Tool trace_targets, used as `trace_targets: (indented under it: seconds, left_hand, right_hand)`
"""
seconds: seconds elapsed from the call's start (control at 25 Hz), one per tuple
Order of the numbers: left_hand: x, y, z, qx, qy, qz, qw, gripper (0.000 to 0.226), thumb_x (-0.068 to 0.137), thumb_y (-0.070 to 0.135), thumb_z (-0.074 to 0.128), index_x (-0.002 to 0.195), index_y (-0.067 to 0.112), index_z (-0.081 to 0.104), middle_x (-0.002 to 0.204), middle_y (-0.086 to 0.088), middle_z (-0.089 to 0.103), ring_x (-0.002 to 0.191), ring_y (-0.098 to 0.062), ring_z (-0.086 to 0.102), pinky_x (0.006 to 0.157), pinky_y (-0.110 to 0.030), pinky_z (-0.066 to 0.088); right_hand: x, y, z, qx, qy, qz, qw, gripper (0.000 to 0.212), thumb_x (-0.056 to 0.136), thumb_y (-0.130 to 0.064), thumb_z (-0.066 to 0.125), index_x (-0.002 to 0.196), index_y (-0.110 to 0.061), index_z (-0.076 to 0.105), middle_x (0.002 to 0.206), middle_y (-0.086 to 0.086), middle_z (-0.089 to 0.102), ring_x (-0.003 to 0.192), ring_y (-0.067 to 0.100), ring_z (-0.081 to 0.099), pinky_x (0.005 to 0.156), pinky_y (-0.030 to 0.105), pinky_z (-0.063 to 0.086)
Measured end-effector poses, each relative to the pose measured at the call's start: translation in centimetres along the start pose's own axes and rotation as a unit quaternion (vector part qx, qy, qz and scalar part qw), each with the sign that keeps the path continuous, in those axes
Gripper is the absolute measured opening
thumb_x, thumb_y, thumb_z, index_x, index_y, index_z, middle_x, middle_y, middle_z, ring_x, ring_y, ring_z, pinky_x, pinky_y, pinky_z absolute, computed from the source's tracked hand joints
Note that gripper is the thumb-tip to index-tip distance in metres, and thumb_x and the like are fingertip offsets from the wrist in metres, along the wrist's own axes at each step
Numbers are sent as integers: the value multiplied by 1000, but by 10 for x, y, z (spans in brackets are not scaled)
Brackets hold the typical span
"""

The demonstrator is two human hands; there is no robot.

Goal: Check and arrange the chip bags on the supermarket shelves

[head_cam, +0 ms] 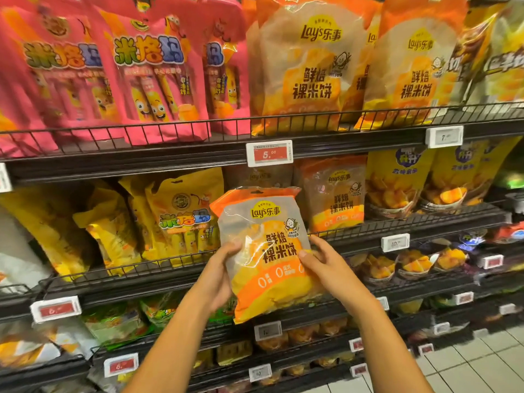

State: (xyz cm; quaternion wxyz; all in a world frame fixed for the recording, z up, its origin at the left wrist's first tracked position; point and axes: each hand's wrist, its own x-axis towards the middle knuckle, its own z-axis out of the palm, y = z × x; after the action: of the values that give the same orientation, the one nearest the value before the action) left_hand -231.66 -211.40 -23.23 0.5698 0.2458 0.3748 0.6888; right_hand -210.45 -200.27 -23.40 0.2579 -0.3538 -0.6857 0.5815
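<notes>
I hold an orange Lay's rice-cracker bag (263, 251) upright, its front facing me, just before the middle shelf. My left hand (219, 272) grips its left edge, thumb on the front. My right hand (326, 262) grips its right edge, thumb also on the front. Another bag of the same kind (336, 194) stands on the middle shelf behind and to the right. Two larger ones of the same brand (300, 69) stand on the top shelf.
Pink snack bags (153, 78) fill the top shelf's left side, yellow bags (175, 219) the middle shelf's left. A black wire rail (170, 263) fronts each shelf. A red price tag (269, 153) hangs above the held bag. Lower shelves carry more bags; tiled floor (482, 364) shows at bottom right.
</notes>
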Motion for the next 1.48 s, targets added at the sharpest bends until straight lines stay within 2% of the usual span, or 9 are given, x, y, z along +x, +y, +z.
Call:
trace_targets:
  seconds: [0.16,0.28,0.36,0.64,0.76,0.88,1.16,1.36,1.48]
  left_hand:
    - [44,14,10,166,62,14,984,31,93,33,55,118,17,64,113,-12,72,96,-24,71,81,-39,58]
    - [76,30,24,344,182,49,920,27,97,42,53,106,17,60,107,-2,69,90,-15,68,71,-33,54]
    - [93,37,31,400,252,64,879,33,96,45,54,107,15,50,106,5,61,89,-9,61,67,-30,50]
    - [119,45,28,435,300,90,844,35,97,28,55,129,14,53,107,-6,64,88,-18,62,64,-30,49]
    - [123,39,24,431,310,98,842,34,99,21,53,133,17,50,117,-8,64,100,-25,63,82,-40,56]
    - [123,32,17,451,338,77,823,29,100,19,52,126,7,54,114,-13,65,94,-22,63,71,-33,52]
    - [121,8,9,412,346,65,841,30,99,25,54,124,10,45,123,-12,59,108,-25,61,95,-50,52]
    - [117,11,14,414,317,51,852,47,100,28,53,141,18,34,133,-3,54,97,-9,58,75,-29,51]
    - [110,13,16,410,325,50,851,62,99,34,54,150,16,24,150,-6,42,120,-20,52,92,-35,46]
  right_hand:
    - [37,5,-19,57,31,-27,998,57,86,-43,71,137,-22,57,121,0,71,106,13,71,89,36,60]
    - [68,-2,-22,71,91,-64,991,36,93,-32,71,126,-31,58,117,-9,65,91,-8,68,67,15,56]
    - [91,-9,-24,66,106,-82,989,28,94,-31,70,119,-36,58,113,-10,65,93,1,69,72,25,59]
    - [142,-12,-19,25,116,-103,988,17,93,-31,70,94,-35,54,98,-15,64,89,1,62,65,18,45]
    - [153,-5,-17,27,106,-90,990,21,91,-30,72,91,-34,51,99,-14,63,91,3,61,69,22,45]
    - [159,2,-18,12,73,-70,995,29,89,-31,74,103,-32,49,105,-7,63,97,14,62,81,30,48]
    - [160,14,-22,-40,59,-65,995,35,89,-34,74,109,-29,46,111,-2,63,102,20,62,86,40,54]
    - [159,13,-27,-81,46,-55,994,40,89,-39,73,116,-20,51,117,1,64,108,25,63,91,45,54]
    - [156,11,-31,-69,21,-39,997,63,90,-39,71,139,-11,43,138,8,59,124,28,57,103,49,49]
